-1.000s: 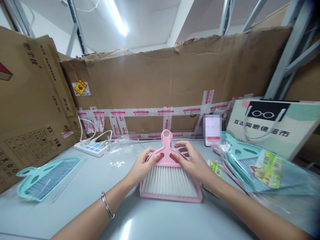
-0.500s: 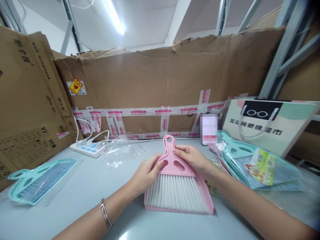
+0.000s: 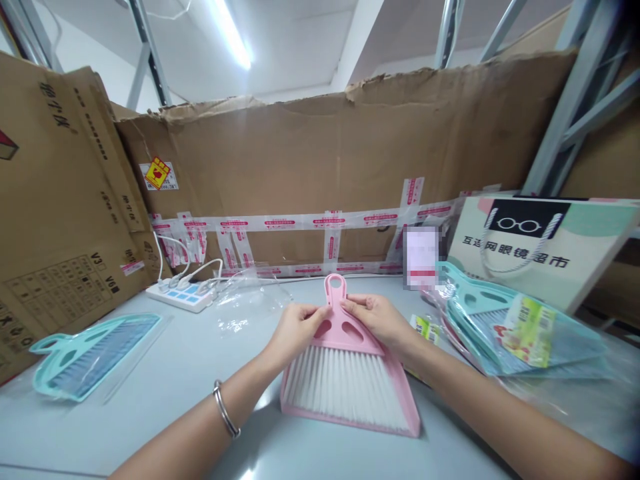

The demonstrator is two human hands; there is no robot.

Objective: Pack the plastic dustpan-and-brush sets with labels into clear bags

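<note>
Both hands pinch the neck of a pink brush nested in its pink dustpan.
On the left, a bagged teal set (image 3: 97, 357) lies on the table; next, the left hand (image 3: 301, 328) pinches the neck's left side, thumb in front, its other fingertips hidden behind. Mid-table, the pink brush (image 3: 345, 343) sits in the pink dustpan (image 3: 405, 400), more pan showing along the right — an even squeeze, handle loops aligned, should seat the bristles squarely inside the rim. The right hand (image 3: 377, 321) presses its thumb beside the neck, fingers curled behind — whether they touch the pan, I cannot tell.
</note>
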